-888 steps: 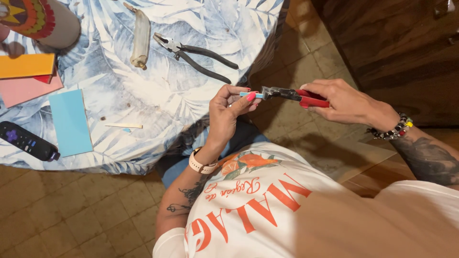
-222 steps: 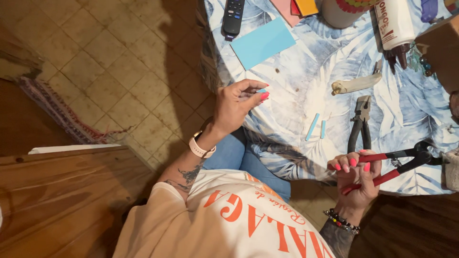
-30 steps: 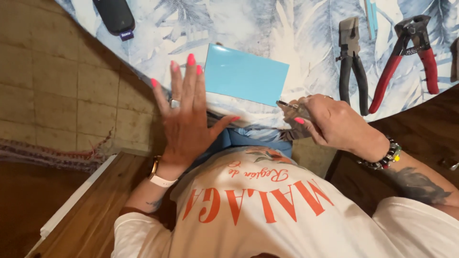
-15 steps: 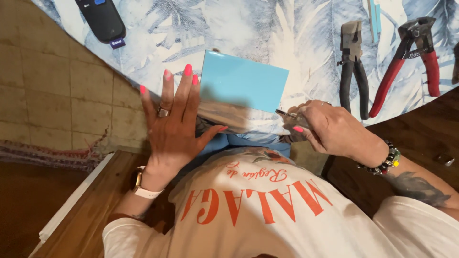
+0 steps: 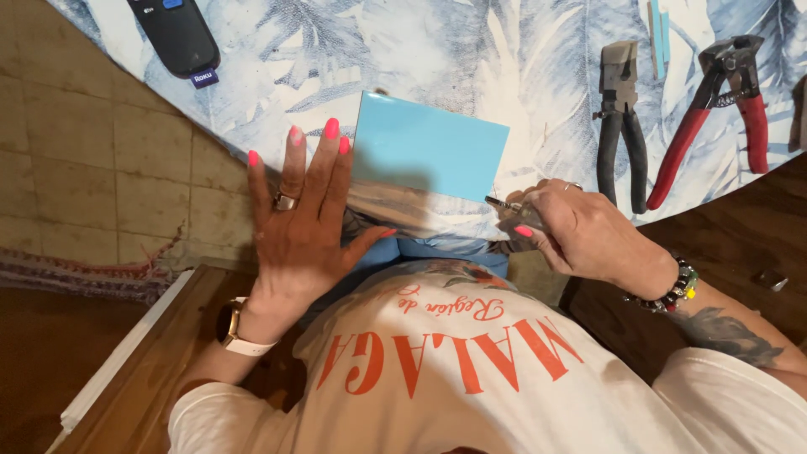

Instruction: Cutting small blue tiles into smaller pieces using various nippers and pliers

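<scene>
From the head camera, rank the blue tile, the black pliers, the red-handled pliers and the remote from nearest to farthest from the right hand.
From the right hand:
1. Blue tile, just left of its fingers.
2. Black pliers, directly above on the cloth.
3. Red-handled pliers, upper right.
4. Remote, far upper left.

The right hand (image 5: 580,235) closes over a small metal tool (image 5: 498,203); only the tip shows, possibly a cutter. The remote (image 5: 175,35) and red-handled pliers (image 5: 714,101) are cropped by the far edge.
</scene>
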